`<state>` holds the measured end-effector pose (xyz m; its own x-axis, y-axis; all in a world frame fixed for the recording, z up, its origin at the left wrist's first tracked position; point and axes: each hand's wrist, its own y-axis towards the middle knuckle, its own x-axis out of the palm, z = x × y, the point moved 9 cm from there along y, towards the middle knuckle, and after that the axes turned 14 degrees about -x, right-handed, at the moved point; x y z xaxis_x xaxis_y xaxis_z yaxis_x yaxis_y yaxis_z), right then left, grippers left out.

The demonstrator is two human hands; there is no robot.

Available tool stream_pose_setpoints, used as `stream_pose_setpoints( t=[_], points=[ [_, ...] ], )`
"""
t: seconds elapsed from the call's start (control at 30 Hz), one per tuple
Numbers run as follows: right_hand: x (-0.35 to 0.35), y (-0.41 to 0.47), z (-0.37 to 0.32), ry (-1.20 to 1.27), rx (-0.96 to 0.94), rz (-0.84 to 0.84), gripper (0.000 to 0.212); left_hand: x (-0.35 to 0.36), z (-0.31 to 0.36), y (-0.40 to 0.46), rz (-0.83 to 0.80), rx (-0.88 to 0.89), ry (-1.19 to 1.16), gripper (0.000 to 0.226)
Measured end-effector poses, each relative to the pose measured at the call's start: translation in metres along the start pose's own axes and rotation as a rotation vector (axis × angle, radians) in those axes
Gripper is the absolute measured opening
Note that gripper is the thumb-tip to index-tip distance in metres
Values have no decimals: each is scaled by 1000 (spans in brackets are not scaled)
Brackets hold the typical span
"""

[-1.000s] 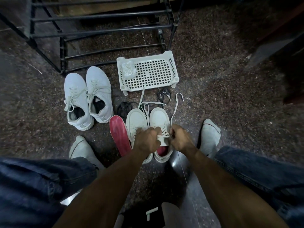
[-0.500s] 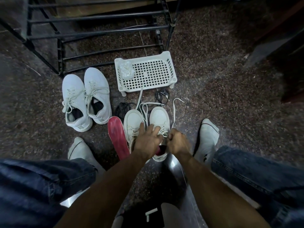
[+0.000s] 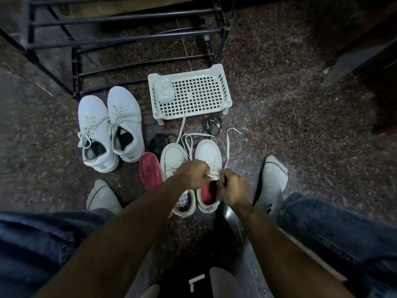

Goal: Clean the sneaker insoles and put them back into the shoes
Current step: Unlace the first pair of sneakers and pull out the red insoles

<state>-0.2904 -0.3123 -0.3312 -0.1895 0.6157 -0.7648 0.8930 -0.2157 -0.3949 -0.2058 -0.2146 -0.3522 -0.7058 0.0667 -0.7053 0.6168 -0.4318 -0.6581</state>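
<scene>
Since half a second ago left hand [image 3: 193, 174] lifts off right sneaker [image 3: 209, 175] into a fist, fingers of both hands pinching its lace, right hand [image 3: 233, 188] opposite, likely tightening over seated red insole [image 3: 209, 193]; second insole [image 3: 150, 172] lies on floor beside left sneaker [image 3: 175, 166].

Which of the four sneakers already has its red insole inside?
The rightmost sneaker, between both hands: red shows in its opening. Its neighbour's insole lies outside, and the far-left pair look dark inside.
</scene>
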Motion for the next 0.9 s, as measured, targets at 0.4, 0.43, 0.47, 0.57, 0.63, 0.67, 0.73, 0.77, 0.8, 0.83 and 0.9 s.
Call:
stream_pose_setpoints(
  t=[0.4,0.43,0.47,0.57,0.63,0.67,0.73,0.77,0.8,0.83,0.9],
  points=[
    [33,-21,-29,-234,136,-168,30,5,-4,7,-72,-204,-175,33],
    [38,-21,-29,-231,165,-171,33,6,-5,7,-77,-213,-194,34],
    [42,-19,-29,-227,183,-176,35,6,-6,7,-78,-225,-213,34],
    [47,-12,-26,-170,254,-191,41,8,-10,7,-104,-238,-290,23],
    [52,-8,-21,-74,317,-205,44,10,-14,9,-130,-233,-359,15],
    [56,-7,-19,-19,339,-211,46,10,-16,10,-132,-236,-395,16],
    [60,-6,-17,70,356,-215,48,9,-18,10,-125,-243,-459,16],
    [63,-6,-15,98,360,-218,48,8,-20,10,-120,-248,-481,18],
    [64,-7,-14,116,366,-222,50,9,-22,12,-123,-258,-502,19],
    [65,-7,-13,129,375,-225,52,10,-23,13,-131,-266,-523,20],
    [68,-6,-11,150,384,-237,58,11,-26,15,-149,-285,-572,19]
  ],
)
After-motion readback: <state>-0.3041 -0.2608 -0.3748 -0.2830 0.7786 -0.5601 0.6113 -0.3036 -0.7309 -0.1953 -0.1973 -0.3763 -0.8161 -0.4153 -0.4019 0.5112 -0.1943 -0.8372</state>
